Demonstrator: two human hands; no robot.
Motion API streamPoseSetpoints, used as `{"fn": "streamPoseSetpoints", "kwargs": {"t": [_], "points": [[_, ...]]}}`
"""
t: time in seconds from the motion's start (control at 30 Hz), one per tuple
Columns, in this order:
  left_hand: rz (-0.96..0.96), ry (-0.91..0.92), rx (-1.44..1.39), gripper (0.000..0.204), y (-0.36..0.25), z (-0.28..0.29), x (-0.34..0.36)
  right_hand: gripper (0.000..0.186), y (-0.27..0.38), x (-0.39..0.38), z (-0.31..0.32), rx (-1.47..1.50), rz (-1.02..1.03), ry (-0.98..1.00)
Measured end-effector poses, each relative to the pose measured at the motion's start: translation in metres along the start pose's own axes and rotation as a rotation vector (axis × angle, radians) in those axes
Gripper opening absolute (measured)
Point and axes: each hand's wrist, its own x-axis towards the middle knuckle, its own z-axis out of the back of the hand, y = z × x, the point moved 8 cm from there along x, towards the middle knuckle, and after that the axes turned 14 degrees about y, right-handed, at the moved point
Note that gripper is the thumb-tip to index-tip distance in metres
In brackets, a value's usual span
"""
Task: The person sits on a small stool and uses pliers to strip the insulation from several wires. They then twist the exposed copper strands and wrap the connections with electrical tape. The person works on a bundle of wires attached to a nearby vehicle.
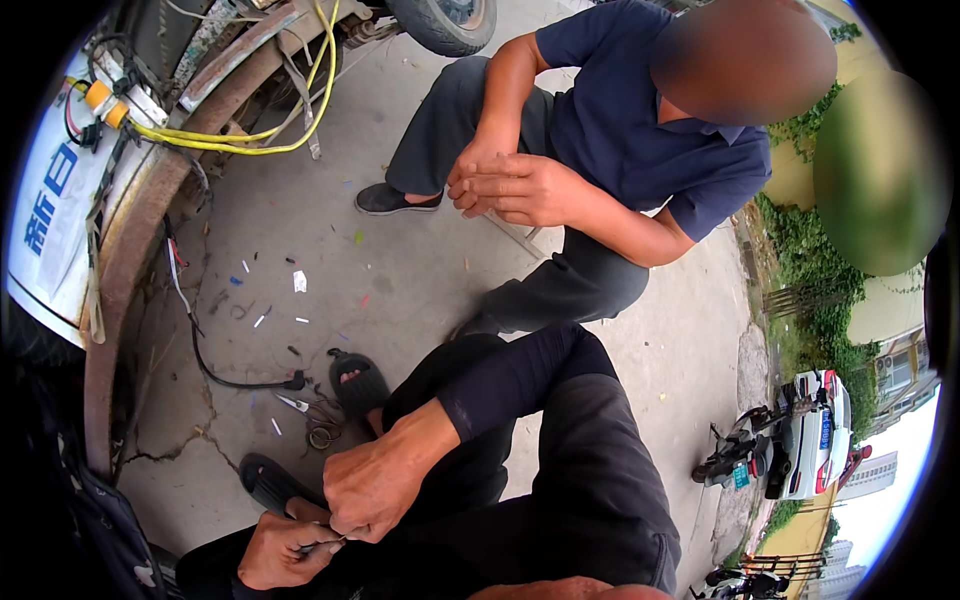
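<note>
My left hand is closed, its thumb and finger pinched on a small thin item that I cannot make out. My right hand is closed right against it, fingers curled over whatever it holds, which is hidden. Both hands are low over my dark trousers and black sandals. Beyond them on the cracked concrete lie a small silver cutting tool, dark coiled rings and a black cable ending in a plug.
A worn vehicle body with a yellow cable fills the left. A tyre is at the top. A seated person in navy faces me, hands together. A scooter and white car stand at right.
</note>
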Motion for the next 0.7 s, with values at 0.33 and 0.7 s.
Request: {"fn": "streamPoseSetpoints", "kwargs": {"t": [0.33, 0.7], "points": [[0.085, -0.602, -0.545, 0.024, 0.137, 0.097, -0.104, 0.039, -0.132, -0.013, 0.009, -0.512, -0.953, 0.082], [0.028, -0.455, -0.649, 0.028, 0.094, -0.021, -0.193, 0.062, 0.040, 0.145, -0.068, -1.100, -0.303, -0.178]]}}
